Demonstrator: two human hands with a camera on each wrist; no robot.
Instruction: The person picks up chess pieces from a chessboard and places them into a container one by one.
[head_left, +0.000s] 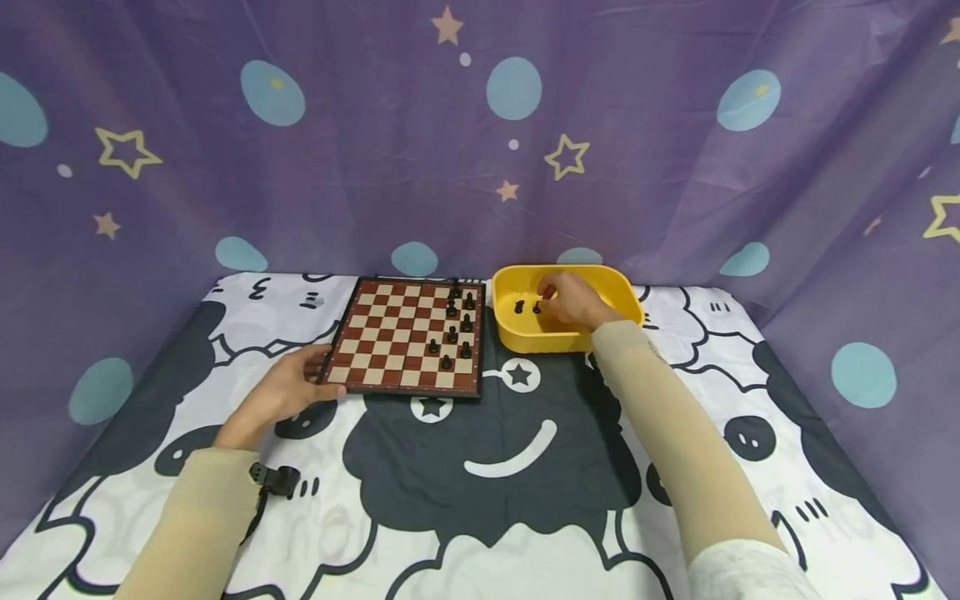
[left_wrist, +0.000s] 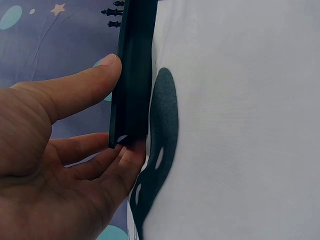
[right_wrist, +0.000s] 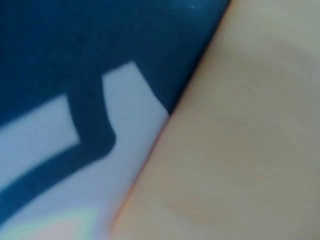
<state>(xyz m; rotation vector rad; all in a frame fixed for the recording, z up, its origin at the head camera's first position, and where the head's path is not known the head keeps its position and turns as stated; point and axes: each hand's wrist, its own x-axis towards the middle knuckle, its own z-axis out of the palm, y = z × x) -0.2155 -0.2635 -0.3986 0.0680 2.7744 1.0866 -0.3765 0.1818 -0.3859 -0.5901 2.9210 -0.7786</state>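
A brown and cream chessboard [head_left: 390,333] lies on the table, with several black chess pieces [head_left: 452,335] standing along its right side. My left hand [head_left: 283,390] grips the board's near left corner. In the left wrist view, its thumb [left_wrist: 90,90] presses the board's dark edge [left_wrist: 132,75] and the other fingers bend round the corner. My right hand [head_left: 573,300] reaches into a yellow basin [head_left: 547,342], fingers curled, pinching a small black chess piece [head_left: 537,307]. Another black piece [head_left: 519,307] lies left of it. The right wrist view shows mostly the basin's wall [right_wrist: 230,140], blurred.
A white and dark grey cartoon-patterned cloth [head_left: 525,467] covers the table. Behind the board and basin hangs a purple curtain [head_left: 360,150] with stars and blue spots. The basin stands close to the board's right edge, near the table's back.
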